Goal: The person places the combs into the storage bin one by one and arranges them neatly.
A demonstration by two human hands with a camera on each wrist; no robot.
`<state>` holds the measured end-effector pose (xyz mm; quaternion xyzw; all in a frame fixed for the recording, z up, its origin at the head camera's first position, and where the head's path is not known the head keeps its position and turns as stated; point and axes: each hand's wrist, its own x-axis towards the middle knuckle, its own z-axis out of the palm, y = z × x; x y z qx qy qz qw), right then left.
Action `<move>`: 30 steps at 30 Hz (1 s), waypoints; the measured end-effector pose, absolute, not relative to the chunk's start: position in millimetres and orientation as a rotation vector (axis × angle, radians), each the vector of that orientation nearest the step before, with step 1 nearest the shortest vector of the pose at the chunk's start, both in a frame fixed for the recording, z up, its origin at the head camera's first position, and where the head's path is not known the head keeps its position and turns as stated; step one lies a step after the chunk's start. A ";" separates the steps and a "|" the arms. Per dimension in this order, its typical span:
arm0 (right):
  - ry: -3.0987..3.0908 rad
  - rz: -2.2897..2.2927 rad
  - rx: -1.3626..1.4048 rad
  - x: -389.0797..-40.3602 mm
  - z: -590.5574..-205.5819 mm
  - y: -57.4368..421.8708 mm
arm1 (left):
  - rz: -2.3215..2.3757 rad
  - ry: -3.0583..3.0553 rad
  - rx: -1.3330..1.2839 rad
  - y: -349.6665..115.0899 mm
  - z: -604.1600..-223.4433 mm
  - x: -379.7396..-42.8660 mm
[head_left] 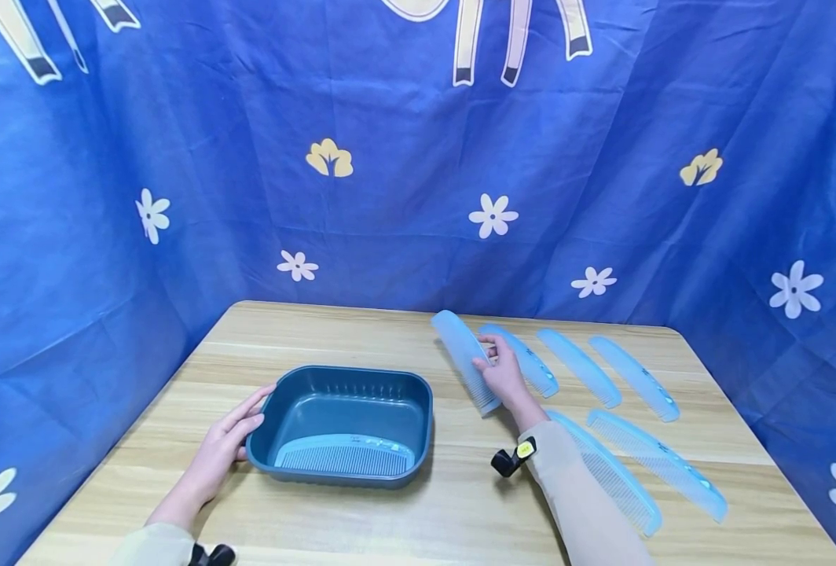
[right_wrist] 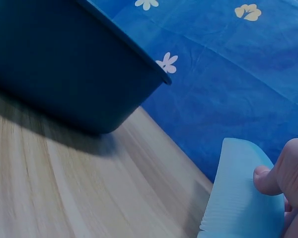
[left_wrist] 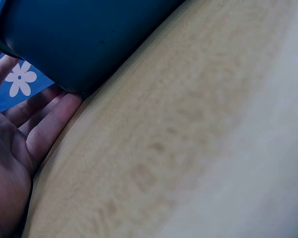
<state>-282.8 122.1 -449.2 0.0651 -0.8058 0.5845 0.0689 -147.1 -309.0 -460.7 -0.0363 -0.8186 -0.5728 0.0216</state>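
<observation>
A light-blue comb (head_left: 458, 354) is held at its spine edge by my right hand (head_left: 506, 377), tilted up off the table. In the right wrist view, the thumb lies across the face of this comb (right_wrist: 238, 193). My left hand (head_left: 223, 440) holds the left side of a dark teal plastic basin (head_left: 428, 424), thumb at the rim. Seen from the left wrist, its fingers (left_wrist: 54, 121) touch the basin's lower outside wall (left_wrist: 84, 49). Inside the basin, another light-blue comb (head_left: 347, 456) lies flat along the near side.
Behind and right of my right hand lie more combs: one (head_left: 531, 365) just behind it, others (head_left: 579, 367) (head_left: 633, 377) toward the back right. Two combs (head_left: 612, 475) (head_left: 661, 460) lie beside my right forearm. Blue patterned cloth (head_left: 390, 220) surrounds the wooden table (head_left: 361, 527).
</observation>
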 end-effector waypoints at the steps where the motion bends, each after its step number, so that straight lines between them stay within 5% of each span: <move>1: -2.419 1.777 0.192 -282.1 -448.5 121.4 | -1.778 -2.535 -0.113 -309.0 -460.8 -147.0; 30: -2.239 1.982 0.330 -262.7 -419.2 98.8 | -1.829 -2.483 -0.170 -305.6 -457.3 -144.9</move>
